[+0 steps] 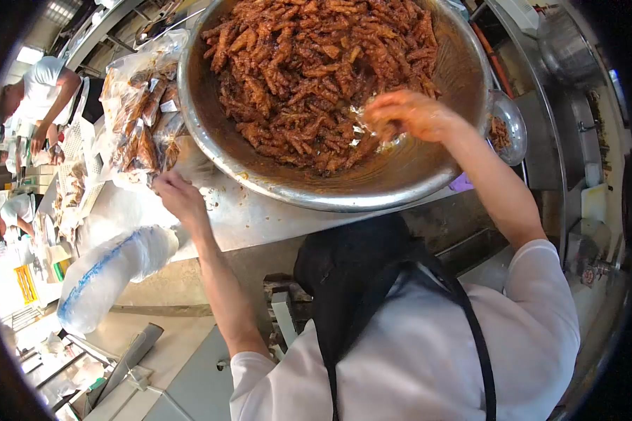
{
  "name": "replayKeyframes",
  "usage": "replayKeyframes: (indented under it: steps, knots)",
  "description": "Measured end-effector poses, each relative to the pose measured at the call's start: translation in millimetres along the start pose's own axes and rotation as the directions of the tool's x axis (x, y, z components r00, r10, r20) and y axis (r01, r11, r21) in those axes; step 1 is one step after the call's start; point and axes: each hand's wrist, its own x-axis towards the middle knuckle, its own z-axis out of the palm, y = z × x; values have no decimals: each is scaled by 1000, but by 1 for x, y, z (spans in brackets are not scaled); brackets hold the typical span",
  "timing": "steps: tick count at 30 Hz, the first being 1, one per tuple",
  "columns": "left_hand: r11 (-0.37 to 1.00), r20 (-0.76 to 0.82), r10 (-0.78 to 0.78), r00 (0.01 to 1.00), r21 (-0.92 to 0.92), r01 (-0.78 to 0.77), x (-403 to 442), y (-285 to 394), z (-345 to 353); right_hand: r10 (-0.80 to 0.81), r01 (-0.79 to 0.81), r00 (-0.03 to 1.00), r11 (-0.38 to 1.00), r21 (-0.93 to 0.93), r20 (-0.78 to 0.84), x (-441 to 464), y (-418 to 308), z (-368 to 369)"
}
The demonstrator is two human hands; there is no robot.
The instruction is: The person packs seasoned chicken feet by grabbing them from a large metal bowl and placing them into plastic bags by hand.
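Centrally, the bowl: a wide metal bowl (344, 203) is set close against the near edge of the surface (242, 223), apparently for easy reach.
Contents: sauce-coated pieces (295, 70), resembling chicken feet, are heaped inside, held together by the sloping wall; bare metal is left towards the near side.
Right hand: the right hand (418, 116) is held over the near right part of the heap, fingers curled inward; whether a piece is pinched cannot be told.
Left hand: the left hand (179, 196) is placed beside the bowl, fingertips bunched at the lower end of the filled plastic bags (144, 116); whether plastic is gripped cannot be told.
Near left edge: a clear plastic bundle (119, 277) is seen, bulging beyond the surface.
Writing: blue print is carried along the bundle, and pale labels (168, 106) are seen among the bags; neither can be read.
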Motion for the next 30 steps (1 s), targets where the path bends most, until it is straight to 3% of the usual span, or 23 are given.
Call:
replayKeyframes:
  steps: [2,3,5,7,9,11,13,15,17,18,19,20,21,22,23,24,25,27,29,30]
  knots:
    - [901,146,-249,957,-327,285,21,-1,-19,-44,57,995,987,148,-91,-12,-1,-20]
    - [770,205,-280,938,-536,347,33,-1,-27,-63,80,993,979,186,-96,-17,-1,-26]
    - [598,227,-206,952,-741,306,57,7,-45,-93,121,989,958,259,-118,-28,0,-39]
    - [495,168,-194,967,-834,244,89,3,-65,-187,227,970,921,317,-153,-36,8,-50]
    - [631,190,-40,981,-756,172,142,-40,-97,-314,369,927,863,344,-205,-52,11,-67]
    - [623,334,172,927,-765,160,209,-84,-130,-364,474,864,820,321,-347,-73,21,-105]
    - [406,454,114,884,-833,376,238,-56,-145,-462,610,734,771,185,-497,-111,11,-125]
    - [393,370,40,928,-860,326,256,-48,-143,-419,651,474,759,-12,-775,-142,11,-149]
    - [289,528,281,801,-843,454,274,-54,-153,-374,546,179,807,-224,-910,-150,48,-205]
    - [265,487,243,839,-865,425,279,-62,-155,-366,449,46,839,-308,-929,-152,73,-232]
    - [368,453,215,865,-858,358,275,-55,-151,-369,348,-72,861,-370,-927,-151,89,-247]
    - [486,399,178,899,-830,272,271,-43,-151,-439,-27,-17,898,-438,-898,-152,102,-242]
    - [569,351,178,919,-799,195,286,-79,-158,-646,-256,179,697,-669,-742,-142,174,-295]
    - [518,323,176,930,-834,191,280,-62,-158,231,-536,403,844,-23,-886,-151,90,-210]
    - [466,295,175,939,-865,185,271,-40,-156,-284,-660,325,615,-431,-902,-139,155,-280]
    - [413,266,173,948,-894,176,260,-20,-154,-372,-443,336,749,-493,-866,-130,174,-353]
    - [378,246,219,944,-913,150,243,17,-150,-530,-379,233,723,-578,-815,-126,136,-343]
    - [286,272,252,929,-938,197,241,31,-151,-597,-63,179,786,-615,-782,-98,20,-244]
    - [294,249,176,952,-937,191,238,36,-157,-602,211,374,796,-567,-706,-67,-79,-117]
    - [277,253,201,946,-941,193,232,47,-160,-596,330,540,800,-502,-594,-41,-102,-83]
